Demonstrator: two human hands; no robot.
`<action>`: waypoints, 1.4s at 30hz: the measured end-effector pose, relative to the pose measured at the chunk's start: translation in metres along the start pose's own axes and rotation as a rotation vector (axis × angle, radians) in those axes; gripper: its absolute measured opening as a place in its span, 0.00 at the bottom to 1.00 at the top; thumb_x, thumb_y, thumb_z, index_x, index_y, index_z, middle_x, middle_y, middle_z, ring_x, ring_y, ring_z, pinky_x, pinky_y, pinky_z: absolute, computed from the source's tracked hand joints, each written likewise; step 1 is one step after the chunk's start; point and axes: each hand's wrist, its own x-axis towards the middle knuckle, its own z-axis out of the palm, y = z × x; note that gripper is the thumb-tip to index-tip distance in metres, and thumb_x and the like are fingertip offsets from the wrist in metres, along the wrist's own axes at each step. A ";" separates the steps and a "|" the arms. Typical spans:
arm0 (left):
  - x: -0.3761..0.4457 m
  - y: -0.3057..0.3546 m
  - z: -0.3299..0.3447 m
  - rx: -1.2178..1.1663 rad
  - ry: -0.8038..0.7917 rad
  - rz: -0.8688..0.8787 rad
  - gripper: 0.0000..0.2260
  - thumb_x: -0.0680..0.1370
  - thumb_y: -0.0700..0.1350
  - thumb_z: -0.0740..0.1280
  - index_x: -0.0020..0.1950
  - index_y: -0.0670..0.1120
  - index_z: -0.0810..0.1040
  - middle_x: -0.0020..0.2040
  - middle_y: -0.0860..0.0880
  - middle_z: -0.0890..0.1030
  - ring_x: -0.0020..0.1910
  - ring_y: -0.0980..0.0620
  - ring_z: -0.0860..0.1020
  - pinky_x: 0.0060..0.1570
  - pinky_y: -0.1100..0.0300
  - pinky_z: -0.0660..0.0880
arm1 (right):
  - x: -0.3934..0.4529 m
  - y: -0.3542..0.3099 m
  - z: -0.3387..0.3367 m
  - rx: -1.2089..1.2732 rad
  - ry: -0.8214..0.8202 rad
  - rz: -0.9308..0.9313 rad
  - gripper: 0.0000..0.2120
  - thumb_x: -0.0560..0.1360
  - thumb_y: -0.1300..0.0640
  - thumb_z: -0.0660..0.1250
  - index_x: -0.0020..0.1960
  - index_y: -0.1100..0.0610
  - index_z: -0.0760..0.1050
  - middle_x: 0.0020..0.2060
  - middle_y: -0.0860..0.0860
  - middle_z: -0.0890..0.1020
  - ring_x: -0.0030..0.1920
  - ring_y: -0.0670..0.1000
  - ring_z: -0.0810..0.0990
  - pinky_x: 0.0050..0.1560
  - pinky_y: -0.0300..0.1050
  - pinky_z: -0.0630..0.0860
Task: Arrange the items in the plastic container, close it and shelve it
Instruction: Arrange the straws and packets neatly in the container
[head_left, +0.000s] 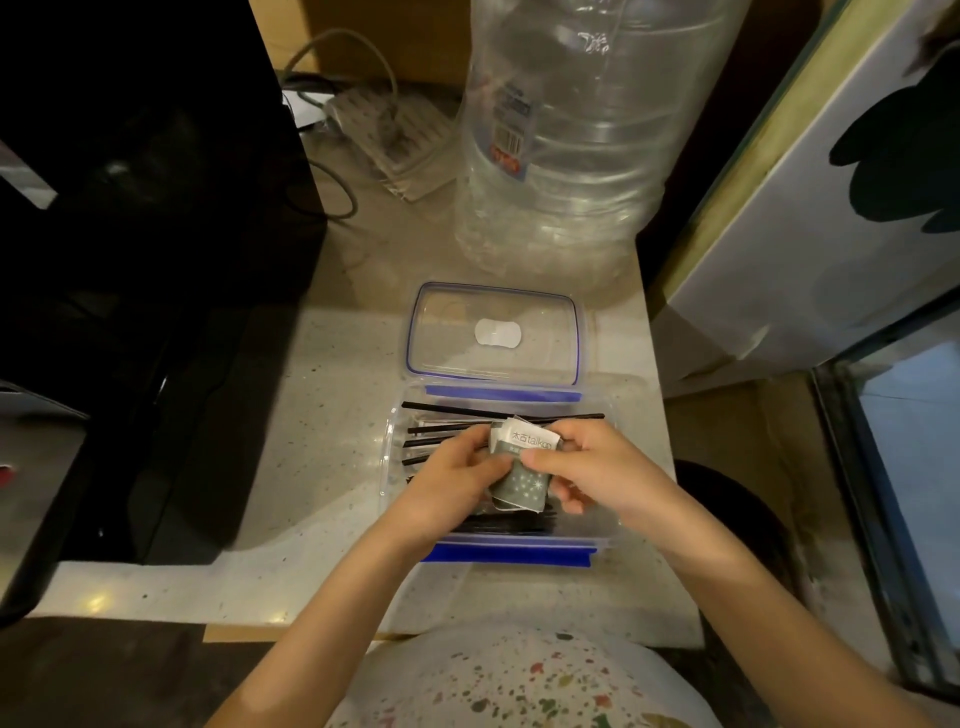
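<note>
- Speckled pale surface (322, 374) in a dim room, with a large clear water bottle (582, 140) standing at the back.
- Plastic container (608, 525) sits open near the front edge — its clear lid (493, 332) lies flat just behind it.
- Black sticks (467, 413) lie lengthwise inside.
- Both hands hover over the container: left hand (447, 483) and right hand (602, 467) pinch a small stack of grey paper sachets (522, 475).
- Sachets look light, thin and crushable — probably best held by their edges.
</note>
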 end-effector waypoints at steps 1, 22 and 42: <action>0.000 0.001 0.000 0.035 0.006 0.011 0.11 0.79 0.39 0.59 0.59 0.48 0.73 0.48 0.52 0.81 0.46 0.57 0.80 0.43 0.69 0.78 | 0.000 -0.001 0.001 0.009 -0.003 0.006 0.10 0.74 0.57 0.67 0.55 0.58 0.76 0.26 0.50 0.77 0.22 0.44 0.73 0.23 0.37 0.69; -0.014 -0.013 -0.007 0.960 0.041 0.211 0.12 0.80 0.42 0.57 0.58 0.44 0.77 0.55 0.47 0.80 0.52 0.51 0.77 0.54 0.58 0.75 | 0.005 -0.008 0.008 -0.813 0.334 -0.128 0.13 0.75 0.55 0.66 0.57 0.59 0.74 0.49 0.55 0.80 0.44 0.51 0.77 0.43 0.41 0.74; -0.040 -0.032 0.000 1.192 0.176 0.285 0.33 0.72 0.61 0.37 0.56 0.47 0.76 0.57 0.48 0.77 0.54 0.51 0.75 0.54 0.57 0.72 | 0.049 -0.021 0.052 -1.355 -0.113 -0.763 0.07 0.77 0.59 0.60 0.49 0.56 0.76 0.46 0.53 0.81 0.45 0.54 0.79 0.36 0.45 0.65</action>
